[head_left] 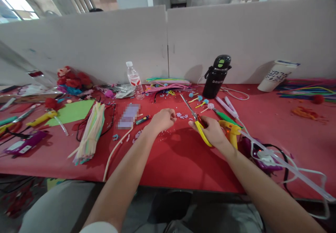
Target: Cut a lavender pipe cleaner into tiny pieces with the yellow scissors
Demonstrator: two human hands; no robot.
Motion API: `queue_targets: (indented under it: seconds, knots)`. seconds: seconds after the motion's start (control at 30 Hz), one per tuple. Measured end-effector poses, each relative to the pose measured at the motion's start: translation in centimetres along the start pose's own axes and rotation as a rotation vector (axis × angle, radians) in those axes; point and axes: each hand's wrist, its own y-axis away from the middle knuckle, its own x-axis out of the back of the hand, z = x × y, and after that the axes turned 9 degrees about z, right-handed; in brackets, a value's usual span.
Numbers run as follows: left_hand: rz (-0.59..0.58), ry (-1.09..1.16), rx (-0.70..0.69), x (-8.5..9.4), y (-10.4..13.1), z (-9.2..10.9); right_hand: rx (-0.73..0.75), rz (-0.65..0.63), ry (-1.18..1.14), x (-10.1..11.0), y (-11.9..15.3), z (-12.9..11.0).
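My right hand (212, 129) holds a pair of scissors (201, 131) with yellow and red handles, its blades pointing up and left over the table. My left hand (163, 118) is low over the red tabletop with its fingers curled together; whatever may be in them is hidden. Just right of those fingers lie small purple pieces (181, 115). Behind the scissors are small pompom flowers (210, 106) on short stems, in blue and lilac. A dark green marker-like stick (143, 120) lies left of my left hand.
A yellow glue gun (232, 131) with a long clear stick stands by my right forearm. A black bottle (216, 77), a water bottle (134, 80) and a white cup (278, 75) stand behind. Left are a pipe-cleaner bundle (90, 135) and green paper (73, 112).
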Motion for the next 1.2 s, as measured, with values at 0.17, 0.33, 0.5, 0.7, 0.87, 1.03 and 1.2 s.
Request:
queue_targets:
  seconds: [0.17,0.33,0.5,0.7,0.87,1.03,1.2]
  knots:
    - [-0.006,-0.117,0.154,-2.3,-2.4,1.5,-0.044,0.030,-0.033,0.1,0.0,0.1]
    - [-0.015,-0.177,0.173,-3.9,-2.9,2.2,-0.045,0.044,-0.022,0.3,-0.1,-0.4]
    - [-0.002,-0.192,0.176,-4.6,-3.3,2.1,-0.034,0.025,0.019,0.4,-0.2,-0.8]
    - [0.034,-0.189,0.181,-5.2,-3.5,1.4,-0.036,0.024,0.022,0.3,-0.2,-0.7]
    - [0.050,-0.183,0.168,-5.0,-3.2,1.6,-0.019,0.024,0.018,0.2,-0.2,-0.7]
    - [0.036,-0.206,0.163,-5.2,-3.2,2.0,-0.018,0.009,0.014,0.2,-0.2,-0.8]
    - [0.055,-0.217,0.143,-5.5,-3.4,1.7,-0.036,-0.002,-0.011,0.3,-0.2,-1.0]
